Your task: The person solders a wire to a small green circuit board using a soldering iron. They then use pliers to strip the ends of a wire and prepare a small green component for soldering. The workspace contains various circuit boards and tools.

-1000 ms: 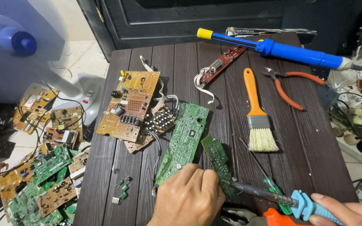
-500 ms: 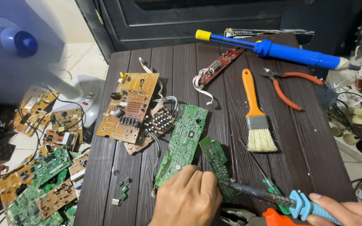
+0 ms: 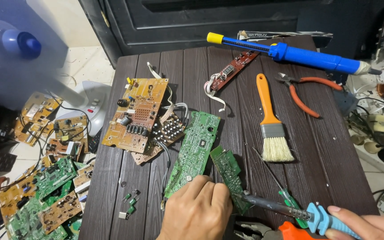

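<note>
At the near edge of the dark wood-grain table (image 3: 325,155), the left hand (image 3: 196,213) presses a small green circuit board (image 3: 227,171) while the right hand (image 3: 370,224) grips a blue-handled soldering iron (image 3: 285,209) touching it; bare planks lie rightward.

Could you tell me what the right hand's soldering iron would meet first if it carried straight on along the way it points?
The right hand aims the soldering iron up-left; its tip already appears to reach the small green circuit board, though depth is unclear.

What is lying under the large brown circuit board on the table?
Under the brown circuit board a second brownish board with round components and grey wires sticks out. How far it reaches beneath is covered.
</note>
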